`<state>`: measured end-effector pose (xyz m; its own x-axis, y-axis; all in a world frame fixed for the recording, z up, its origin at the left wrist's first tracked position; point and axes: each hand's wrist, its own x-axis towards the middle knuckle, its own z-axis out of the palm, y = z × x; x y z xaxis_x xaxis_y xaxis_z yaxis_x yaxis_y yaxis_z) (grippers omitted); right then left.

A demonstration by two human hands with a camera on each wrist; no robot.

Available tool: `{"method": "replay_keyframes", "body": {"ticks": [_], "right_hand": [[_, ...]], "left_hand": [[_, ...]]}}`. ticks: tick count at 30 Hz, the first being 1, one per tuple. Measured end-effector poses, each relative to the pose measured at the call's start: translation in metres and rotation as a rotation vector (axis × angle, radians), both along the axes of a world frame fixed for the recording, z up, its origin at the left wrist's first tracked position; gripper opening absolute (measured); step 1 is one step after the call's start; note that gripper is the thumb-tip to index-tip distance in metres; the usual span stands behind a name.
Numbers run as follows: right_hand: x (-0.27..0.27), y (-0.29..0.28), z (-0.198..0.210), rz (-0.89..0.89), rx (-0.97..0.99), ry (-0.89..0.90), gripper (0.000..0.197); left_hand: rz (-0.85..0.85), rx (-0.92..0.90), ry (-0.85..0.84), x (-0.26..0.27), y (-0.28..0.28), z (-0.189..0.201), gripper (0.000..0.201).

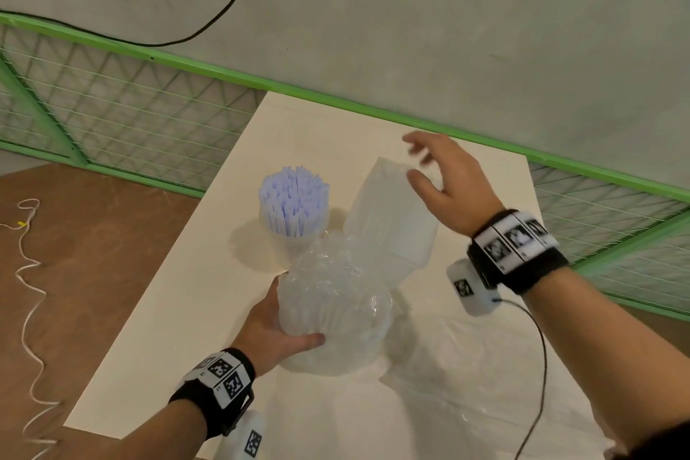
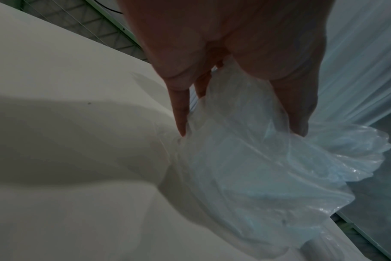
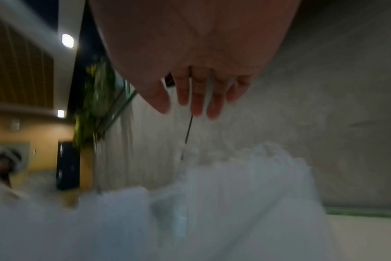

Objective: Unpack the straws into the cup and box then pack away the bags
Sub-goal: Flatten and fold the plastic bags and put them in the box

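A clear cup [image 1: 295, 239] packed with pale blue-white straws [image 1: 295, 200] stands upright on the white table [image 1: 179, 291]. To its right a translucent plastic box [image 1: 392, 220] stands tilted. My left hand [image 1: 278, 332] grips a clear crumpled bag [image 1: 332, 306] holding a bundle of straws; in the left wrist view the fingers [image 2: 179, 109] and thumb curl around the bag [image 2: 268, 167]. My right hand [image 1: 444, 175] hovers open over the box's upper right edge, fingers spread and blurred. In the right wrist view the fingers [image 3: 196, 98] hang loose above blurred white plastic [image 3: 234, 203].
More clear plastic bags [image 1: 466, 385] lie flat on the table near me at the right. A green mesh fence [image 1: 130, 105] runs behind the table. A black cable [image 1: 537, 366] trails from my right wrist. A white cord [image 1: 26, 273] lies on the brown floor at left.
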<state>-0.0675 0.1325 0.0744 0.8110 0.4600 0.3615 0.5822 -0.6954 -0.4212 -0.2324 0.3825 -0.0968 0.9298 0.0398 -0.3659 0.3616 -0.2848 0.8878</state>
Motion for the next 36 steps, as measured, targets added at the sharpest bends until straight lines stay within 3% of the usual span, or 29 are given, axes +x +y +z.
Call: {"method": "replay_keyframes", "body": {"ticks": [2,4,7,9,15,17,23,31,33,36], "right_hand": [[-0.033,-0.005,0.004,-0.013,0.083,0.103,0.045],[-0.068,-0.009,0.003,0.024,0.042,0.286,0.054],[-0.108,-0.007,-0.008,0.092,-0.115,0.509,0.083],[-0.123,0.001,-0.016,0.111,-0.149,0.482,0.098],[-0.132,0.033,-0.035,0.119,-0.074,0.476,0.115],[-0.131,0.04,-0.045,0.104,-0.013,0.462,0.11],[-0.13,0.047,-0.066,0.008,0.264,0.315,0.069],[-0.13,0.055,-0.082,-0.046,0.361,0.171,0.028],[-0.129,0.056,-0.083,-0.064,0.377,0.18,0.026],[-0.131,0.059,-0.081,-0.08,0.361,0.263,0.042]], "left_hand": [[0.001,-0.001,-0.007,0.0,0.0,0.0,0.084],[-0.001,0.004,-0.015,0.0,0.0,0.0,0.084],[0.013,0.001,-0.01,0.0,0.001,-0.003,0.086],[0.031,-0.012,0.001,0.0,0.001,-0.004,0.086],[0.014,0.003,-0.032,0.0,-0.001,-0.003,0.083],[0.02,-0.01,-0.029,-0.001,0.001,-0.005,0.086],[0.053,-0.063,0.004,-0.004,0.004,-0.009,0.097],[0.055,-0.083,0.03,-0.006,0.007,-0.012,0.099],[0.052,-0.075,0.027,-0.006,0.007,-0.012,0.099],[0.047,-0.077,0.025,-0.007,0.007,-0.01,0.098]]}}
